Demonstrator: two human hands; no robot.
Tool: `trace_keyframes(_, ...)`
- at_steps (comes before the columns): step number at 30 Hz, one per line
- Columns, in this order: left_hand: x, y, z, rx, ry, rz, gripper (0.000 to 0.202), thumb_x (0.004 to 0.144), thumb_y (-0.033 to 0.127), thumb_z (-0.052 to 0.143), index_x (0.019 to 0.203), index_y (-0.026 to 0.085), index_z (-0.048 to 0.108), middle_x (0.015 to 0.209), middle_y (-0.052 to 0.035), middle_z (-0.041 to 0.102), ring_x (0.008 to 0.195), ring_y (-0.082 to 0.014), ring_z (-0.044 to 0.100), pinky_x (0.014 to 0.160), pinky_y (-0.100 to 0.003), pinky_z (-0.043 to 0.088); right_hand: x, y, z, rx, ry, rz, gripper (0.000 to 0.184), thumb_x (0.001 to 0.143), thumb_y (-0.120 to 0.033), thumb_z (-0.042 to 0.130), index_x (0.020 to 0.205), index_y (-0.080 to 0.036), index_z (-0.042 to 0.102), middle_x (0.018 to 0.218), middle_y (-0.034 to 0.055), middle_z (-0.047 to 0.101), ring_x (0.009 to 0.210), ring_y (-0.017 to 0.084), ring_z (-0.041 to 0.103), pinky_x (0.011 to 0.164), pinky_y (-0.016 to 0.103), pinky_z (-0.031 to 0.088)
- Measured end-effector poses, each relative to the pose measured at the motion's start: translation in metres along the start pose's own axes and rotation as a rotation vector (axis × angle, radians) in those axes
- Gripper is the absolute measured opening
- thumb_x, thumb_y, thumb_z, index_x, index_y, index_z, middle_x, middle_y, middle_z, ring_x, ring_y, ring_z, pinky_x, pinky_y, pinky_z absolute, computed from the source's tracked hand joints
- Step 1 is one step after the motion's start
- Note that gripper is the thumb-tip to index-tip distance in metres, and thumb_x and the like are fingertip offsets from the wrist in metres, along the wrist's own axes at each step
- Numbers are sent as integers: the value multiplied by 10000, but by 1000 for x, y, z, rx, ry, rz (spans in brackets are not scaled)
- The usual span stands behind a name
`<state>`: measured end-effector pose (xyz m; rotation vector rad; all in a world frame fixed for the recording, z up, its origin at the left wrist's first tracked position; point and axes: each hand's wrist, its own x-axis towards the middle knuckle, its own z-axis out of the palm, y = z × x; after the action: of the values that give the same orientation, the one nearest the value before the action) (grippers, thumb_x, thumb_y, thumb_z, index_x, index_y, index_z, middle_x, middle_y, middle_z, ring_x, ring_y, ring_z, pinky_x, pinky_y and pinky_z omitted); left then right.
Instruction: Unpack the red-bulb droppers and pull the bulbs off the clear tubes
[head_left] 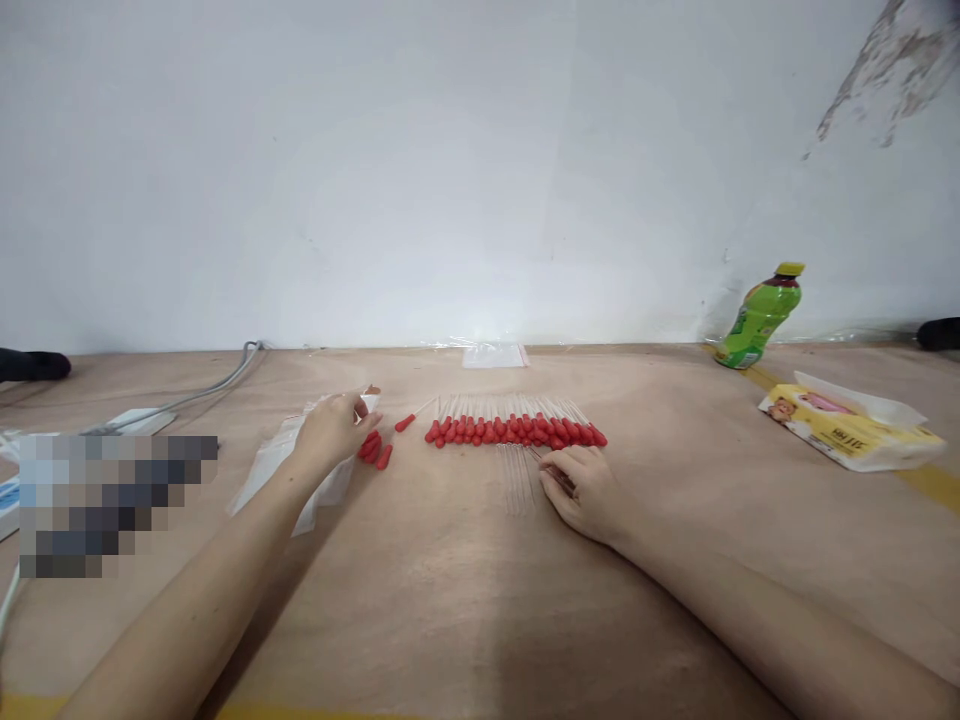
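My left hand (334, 430) is over a clear plastic bag (266, 465), just left of several loose red rubber bulbs (373, 449). Its fingers are curled in, and what they hold, if anything, is hidden. My right hand (589, 490) rests on the table with fingers closed at a thin clear tube, whose end shows at the fingertips. More thin clear tubes (517, 485) lie side by side left of it. Behind them runs a row of droppers (517, 430), red bulbs towards me, thin stems towards the wall. One separate dropper (406, 422) lies left of the row.
A green bottle (759, 320) stands tilted by the wall. A yellow tissue pack (847, 425) lies at the right. A small clear bag (495, 355) is at the wall's foot. Grey cable (217, 385) and a blurred patch (112, 510) are at the left.
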<state>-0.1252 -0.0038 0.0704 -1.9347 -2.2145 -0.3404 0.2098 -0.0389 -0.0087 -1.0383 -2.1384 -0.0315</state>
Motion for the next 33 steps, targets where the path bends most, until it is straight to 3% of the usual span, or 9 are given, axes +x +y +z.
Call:
trace_keyframes(5, -9, 19, 3, -1, 145, 89, 251, 768, 394, 458, 779, 206, 624, 929, -69, 614, 903, -237, 558, 740, -316, 422, -1, -5, -4, -17, -53, -24, 140, 785, -310, 521, 807, -188, 589, 665, 9, 580, 680, 150, 501, 705, 305, 309)
trace_keyframes(12, 2, 34, 18, 65, 10, 30, 334, 752, 465, 458, 874, 225, 656, 1149, -117, 536, 1081, -297, 456, 848, -433, 373, 0, -8, -10, -62, -115, -59, 245, 760, -418, 552, 850, -195, 604, 807, 38, 616, 758, 170, 523, 740, 319, 310)
trace_keyframes(16, 9, 42, 23, 93, -59, 20, 344, 732, 472, 469, 814, 206, 672, 1056, -149, 576, 1039, -323, 467, 826, -448, 358, 0, -8, -10, -59, -138, -77, 305, 754, -471, 545, 881, -201, 608, 839, 48, 614, 782, 180, 526, 740, 323, 319)
trace_keyframes(23, 10, 44, 31, 109, -20, 30, 268, 772, 312, 432, 807, 161, 650, 950, -149, 628, 986, -314, 496, 806, -417, 338, 0, -8, -13, -8, -167, -78, 363, 737, -490, 561, 954, -201, 600, 887, 59, 613, 814, 186, 525, 763, 342, 342)
trace_keyframes(29, 9, 41, 22, 157, 42, 9, 280, 809, 222, 357, 852, 122, 615, 878, -166, 634, 928, -309, 539, 775, -402, 328, 1, 0, -23, 100, -301, -56, 548, 662, -555, 613, 1090, -219, 547, 1040, 71, 576, 938, 209, 510, 818, 364, 372)
trace_keyframes(33, 11, 36, 13, 170, 80, -21, 298, 842, 243, 330, 943, 107, 576, 878, -174, 626, 888, -312, 558, 720, -374, 355, 2, 5, -23, 148, -324, -33, 538, 672, -557, 611, 1086, -218, 554, 1025, 77, 573, 941, 213, 505, 819, 371, 391)
